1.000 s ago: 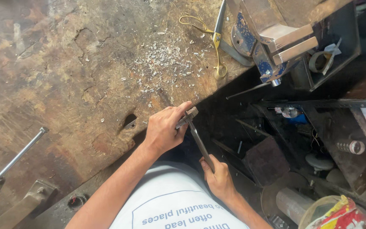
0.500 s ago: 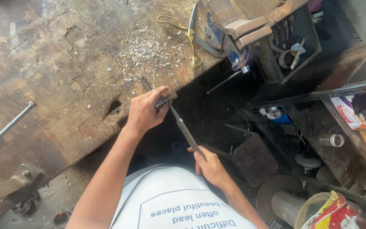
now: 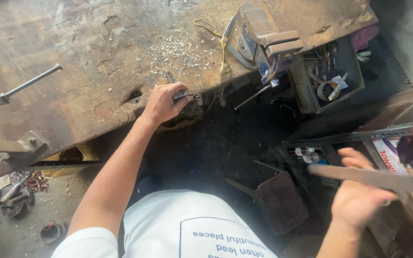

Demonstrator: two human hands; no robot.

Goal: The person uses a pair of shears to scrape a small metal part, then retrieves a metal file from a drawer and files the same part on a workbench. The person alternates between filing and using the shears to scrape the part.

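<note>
My left hand [image 3: 161,103] grips a small dark ridged metal piece [image 3: 183,94] at the front edge of the worn wooden workbench [image 3: 72,62]. Off to the lower right, my right hand [image 3: 359,200] holds a long flat metal file [image 3: 374,177], blurred, stretching out to the right over a shelf. The two hands are far apart. Metal filings [image 3: 175,48] lie scattered on the bench just beyond my left hand.
A blue bench vise [image 3: 264,40] is bolted at the bench's right end, with yellow-handled pliers [image 3: 218,43] beside it. An open box of tools [image 3: 331,79] hangs to its right. A metal rod [image 3: 29,82] lies at left. Clutter and a dark block [image 3: 280,200] sit below.
My right hand has pulled the file away from the piece and swung it out to the right. My left hand stays on the piece at the bench edge. The camera view has shifted.
</note>
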